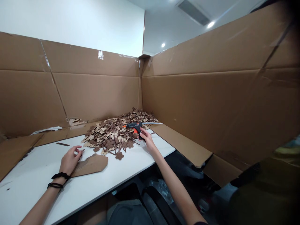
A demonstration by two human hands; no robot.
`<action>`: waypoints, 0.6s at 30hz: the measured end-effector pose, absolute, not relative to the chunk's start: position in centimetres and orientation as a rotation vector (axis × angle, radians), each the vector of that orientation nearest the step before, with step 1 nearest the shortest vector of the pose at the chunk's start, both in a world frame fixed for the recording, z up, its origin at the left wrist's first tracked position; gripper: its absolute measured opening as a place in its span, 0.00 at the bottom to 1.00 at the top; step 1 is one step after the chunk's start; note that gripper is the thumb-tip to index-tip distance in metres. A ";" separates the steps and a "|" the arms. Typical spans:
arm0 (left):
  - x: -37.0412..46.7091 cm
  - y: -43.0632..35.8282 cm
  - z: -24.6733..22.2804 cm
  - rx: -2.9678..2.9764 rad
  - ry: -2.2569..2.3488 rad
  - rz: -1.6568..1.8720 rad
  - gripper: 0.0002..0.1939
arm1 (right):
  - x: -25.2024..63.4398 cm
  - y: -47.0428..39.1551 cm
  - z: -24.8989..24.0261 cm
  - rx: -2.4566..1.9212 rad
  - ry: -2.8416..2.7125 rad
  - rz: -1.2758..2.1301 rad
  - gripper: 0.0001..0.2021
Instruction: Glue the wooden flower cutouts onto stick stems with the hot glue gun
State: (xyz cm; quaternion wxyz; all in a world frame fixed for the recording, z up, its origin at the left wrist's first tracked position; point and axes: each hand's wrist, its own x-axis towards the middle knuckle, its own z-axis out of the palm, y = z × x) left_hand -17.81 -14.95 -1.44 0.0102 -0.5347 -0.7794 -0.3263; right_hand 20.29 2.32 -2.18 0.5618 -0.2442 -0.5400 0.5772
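My right hand (145, 137) is wrapped round the handle of a black hot glue gun (134, 125) with an orange nozzle and trigger. A pale glue stick (153, 123) juts from its back end. The gun is held over a heap of brown and cream flower-shaped pieces (110, 137). My left hand (71, 160) is at the left, its thumb and fingers curled together; whatever they pinch, if anything, is too small to name. Beside and partly under it lies a torn piece of cardboard (92, 165). A brown flower piece (119, 155) lies at the heap's front edge.
Tall cardboard walls (93, 93) meet in a corner behind the heap. A dark brown strip (63, 144) rests on the white table (105, 184). White crumpled material (47, 130) lies at the back left. A cardboard flap (182, 143) extends along the right side.
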 end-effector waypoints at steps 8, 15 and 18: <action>-18.0 -15.0 -1.7 -1.612 -2.316 -1.101 0.19 | 20.3 2.4 -2.2 -0.565 -1.265 1.334 0.27; -18.1 -15.0 -1.8 -1.657 -2.203 -1.143 0.20 | 20.3 2.3 -2.0 -0.590 -1.233 1.331 0.28; -18.1 -15.0 -1.8 -1.685 -2.223 -1.093 0.20 | 20.2 2.1 -1.9 -0.594 -1.224 1.330 0.28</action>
